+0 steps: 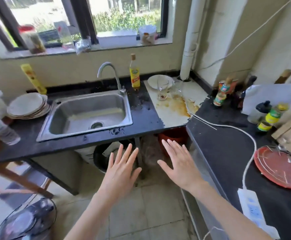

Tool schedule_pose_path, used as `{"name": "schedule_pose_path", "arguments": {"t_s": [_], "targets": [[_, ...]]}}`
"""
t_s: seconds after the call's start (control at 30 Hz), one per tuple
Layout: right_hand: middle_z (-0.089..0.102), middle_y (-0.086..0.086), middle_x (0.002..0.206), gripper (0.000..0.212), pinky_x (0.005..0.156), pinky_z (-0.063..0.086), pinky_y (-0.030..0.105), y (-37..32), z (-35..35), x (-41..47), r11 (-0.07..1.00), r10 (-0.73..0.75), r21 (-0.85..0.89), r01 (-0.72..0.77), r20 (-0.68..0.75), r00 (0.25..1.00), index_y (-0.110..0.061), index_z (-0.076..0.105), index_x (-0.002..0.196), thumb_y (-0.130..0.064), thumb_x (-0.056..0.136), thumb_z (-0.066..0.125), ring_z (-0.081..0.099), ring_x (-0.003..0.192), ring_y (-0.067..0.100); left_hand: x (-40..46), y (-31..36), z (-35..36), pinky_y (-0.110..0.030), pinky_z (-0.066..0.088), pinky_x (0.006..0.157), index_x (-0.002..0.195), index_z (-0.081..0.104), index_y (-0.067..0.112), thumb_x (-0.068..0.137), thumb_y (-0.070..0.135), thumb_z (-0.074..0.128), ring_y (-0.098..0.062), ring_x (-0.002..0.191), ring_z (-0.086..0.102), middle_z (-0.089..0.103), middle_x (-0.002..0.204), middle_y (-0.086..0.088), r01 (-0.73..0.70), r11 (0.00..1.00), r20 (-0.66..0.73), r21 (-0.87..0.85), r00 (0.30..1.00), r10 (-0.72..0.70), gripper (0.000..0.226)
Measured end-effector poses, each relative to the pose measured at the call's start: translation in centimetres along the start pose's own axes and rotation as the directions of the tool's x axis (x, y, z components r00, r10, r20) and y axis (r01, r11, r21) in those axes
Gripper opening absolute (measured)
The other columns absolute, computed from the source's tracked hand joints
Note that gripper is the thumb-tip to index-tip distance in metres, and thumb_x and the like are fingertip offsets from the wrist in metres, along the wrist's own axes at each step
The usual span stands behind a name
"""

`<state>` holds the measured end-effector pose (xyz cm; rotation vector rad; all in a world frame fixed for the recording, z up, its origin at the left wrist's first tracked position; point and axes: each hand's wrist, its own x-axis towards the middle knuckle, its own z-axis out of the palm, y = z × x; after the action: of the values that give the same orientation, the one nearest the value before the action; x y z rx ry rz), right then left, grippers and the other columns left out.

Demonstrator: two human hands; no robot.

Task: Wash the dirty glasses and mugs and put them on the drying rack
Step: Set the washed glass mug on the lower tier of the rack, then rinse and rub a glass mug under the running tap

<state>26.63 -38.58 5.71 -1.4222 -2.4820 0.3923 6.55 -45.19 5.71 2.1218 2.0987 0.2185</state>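
Observation:
Two dirty clear glasses stand on the white counter right of the sink: a tall glass (162, 89) with a red residue at its bottom, and a glass mug (177, 88) beside it. A brown spill (174, 105) spreads in front of them. The steel sink (89, 113) holds nothing, and its tap (112, 75) curves above it. My left hand (122, 168) and my right hand (179, 161) hover below the counter's front edge, fingers spread and straight, holding nothing. No drying rack is visible.
A white plate (159, 81) lies behind the glasses. A yellow bottle (134, 73) stands by the tap. Stacked plates (27, 106) sit left of the sink. On the right counter are sauce bottles (222, 94), a red plate (279, 166) and a power strip (252, 210).

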Motion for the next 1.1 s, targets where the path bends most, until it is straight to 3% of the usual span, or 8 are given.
{"name": "schedule_pose_path", "arguments": {"t_s": [0.1, 0.3, 0.43, 0.7, 0.8, 0.97, 1.1], "targets": [[0.015, -0.001, 0.158, 0.067, 0.116, -0.004, 0.031, 1.5, -1.1, 5.6, 1.0, -0.016, -0.021, 0.016, -0.002, 1.0, -0.024, 0.01, 0.151, -0.057, 0.095, 0.029, 0.008, 0.146, 0.014, 4.4, -0.9, -1.0, -0.042, -0.004, 0.116, 0.149, 0.005, 0.027, 0.097, 0.05, 0.029, -0.02, 0.144, -0.015, -0.005, 0.158, 0.005, 0.053, 0.998, -0.054, -0.02, 0.997, -0.054, 0.062], [0.016, -0.002, 0.158, 0.065, 0.114, 0.003, 0.025, 3.9, -0.9, 14.4, 1.0, 0.013, 0.003, -0.013, 0.046, 0.999, -0.025, 0.013, 0.15, -0.05, 0.095, 0.039, 0.011, 0.146, 0.014, 11.6, -4.1, 0.1, -0.039, -0.005, 0.115, 0.149, 0.003, 0.029, 0.071, 0.065, -0.006, -0.018, 0.138, -0.022, -0.005, 0.158, 0.005, 0.114, 0.992, 0.012, -0.053, 0.993, -0.113, 0.086], [0.018, -0.003, 0.157, 0.064, 0.114, 0.007, 0.024, 5.8, 0.3, 21.1, 0.998, 0.058, -0.012, -0.057, 0.092, 0.994, -0.024, 0.014, 0.15, -0.049, 0.096, 0.038, 0.014, 0.145, 0.014, 17.6, -7.0, 1.4, -0.038, -0.007, 0.114, 0.149, 0.001, 0.029, 0.069, 0.066, -0.008, -0.017, 0.137, -0.025, -0.006, 0.158, 0.004, 0.124, 0.989, 0.059, -0.079, 0.991, -0.12, 0.089], [0.043, 0.0, 0.145, 0.052, 0.104, 0.037, 0.033, 8.5, 2.7, 34.0, 0.939, 0.311, 0.112, -0.325, 0.122, 0.943, -0.016, 0.032, 0.143, -0.039, 0.098, 0.041, 0.041, 0.131, 0.019, 30.6, -13.0, 1.6, -0.038, -0.008, 0.113, 0.15, 0.005, 0.026, 0.071, 0.072, -0.016, -0.015, 0.132, -0.028, -0.003, 0.158, 0.002, 0.001, 0.996, 0.111, -0.085, 0.994, 0.008, 0.094], [0.05, 0.004, 0.137, 0.049, 0.102, 0.042, 0.038, 10.5, 3.8, 38.7, 0.854, 0.441, 0.244, -0.459, 0.128, 0.888, -0.013, 0.039, 0.139, -0.039, 0.097, 0.043, 0.049, 0.123, 0.021, 34.1, -14.3, 1.9, -0.034, -0.014, 0.108, 0.149, -0.001, 0.027, 0.065, 0.075, -0.026, -0.018, 0.132, -0.029, -0.008, 0.158, 0.003, -0.022, 0.998, 0.161, -0.064, 0.986, 0.032, 0.1], [0.049, 0.01, 0.136, 0.055, 0.103, 0.04, 0.038, 13.2, 6.1, 45.5, 0.576, 0.651, 0.445, -0.686, 0.257, 0.714, -0.007, 0.042, 0.136, -0.044, 0.095, 0.047, 0.05, 0.122, 0.026, 37.4, -15.2, 2.6, -0.033, -0.014, 0.11, 0.149, -0.001, 0.029, 0.073, 0.06, -0.01, -0.02, 0.14, -0.025, -0.012, 0.157, 0.006, -0.002, 0.995, 0.217, -0.098, 0.976, 0.023, 0.083], [0.063, 0.009, 0.109, 0.046, 0.095, 0.047, 0.048, 14.9, 7.4, 48.7, 0.436, 0.715, 0.526, -0.73, 0.291, 0.636, -0.004, 0.055, 0.114, -0.044, 0.094, 0.046, 0.061, 0.099, 0.03, 38.8, -15.5, 2.7, -0.033, -0.009, 0.113, 0.149, 0.006, 0.024, 0.091, 0.054, 0.009, -0.019, 0.138, -0.024, -0.005, 0.158, 0.002, 0.07, 0.987, 0.181, -0.145, 0.983, -0.043, 0.066]]}}
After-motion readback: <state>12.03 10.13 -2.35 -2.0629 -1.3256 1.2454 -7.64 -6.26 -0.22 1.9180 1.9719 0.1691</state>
